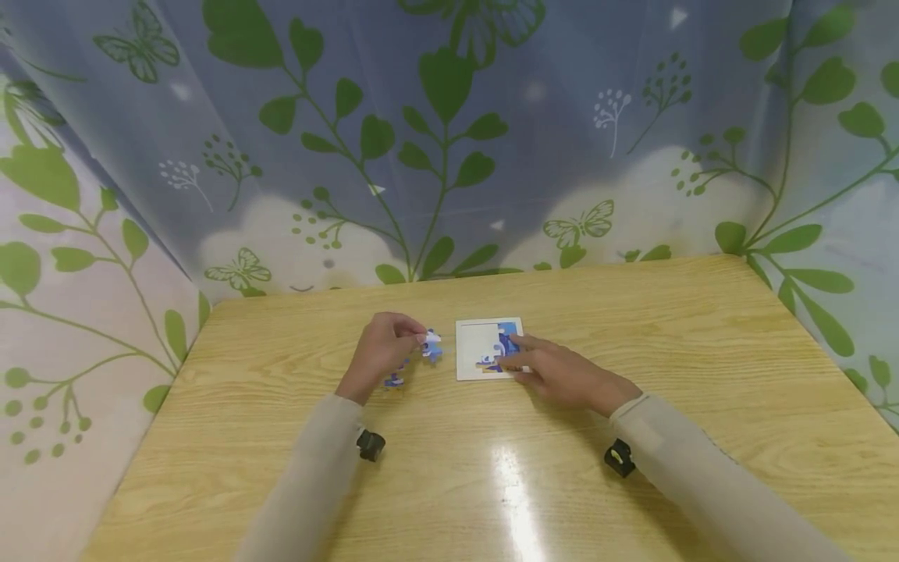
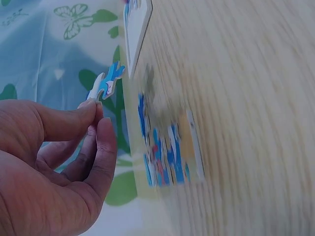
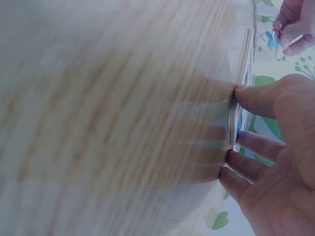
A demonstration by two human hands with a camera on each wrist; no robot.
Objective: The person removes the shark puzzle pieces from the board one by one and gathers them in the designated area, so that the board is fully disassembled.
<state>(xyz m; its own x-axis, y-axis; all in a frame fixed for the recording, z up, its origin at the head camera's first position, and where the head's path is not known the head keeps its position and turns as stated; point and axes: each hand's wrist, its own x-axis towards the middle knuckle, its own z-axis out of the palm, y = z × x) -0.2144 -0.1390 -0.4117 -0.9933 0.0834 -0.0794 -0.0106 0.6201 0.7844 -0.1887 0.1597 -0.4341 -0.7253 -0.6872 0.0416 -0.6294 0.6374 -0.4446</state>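
Note:
Between the thumb and fingers of my left hand (image 1: pixel 382 345) a small blue-and-white jigsaw piece (image 1: pixel 431 347) is pinched, raised off the table just left of a square white puzzle tray (image 1: pixel 460 351). The left wrist view shows this jigsaw piece (image 2: pixel 113 81) side-on at the fingertips. Blue pieces fill the tray's right side and part of its bottom; the upper left shows bare white. My right hand (image 1: pixel 565 376) rests on the tray's right part, thumb and fingers touching its edge and the pieces. In the right wrist view the tray (image 3: pixel 244 51) appears edge-on.
More loose jigsaw pieces (image 1: pixel 395 380) lie on the wooden table (image 1: pixel 281 437) beneath and beside the left hand; in the left wrist view these loose pieces (image 2: pixel 167 160) look blurred. A leaf-patterned curtain (image 1: pixel 449 172) hangs behind the table. Both wrists carry black straps.

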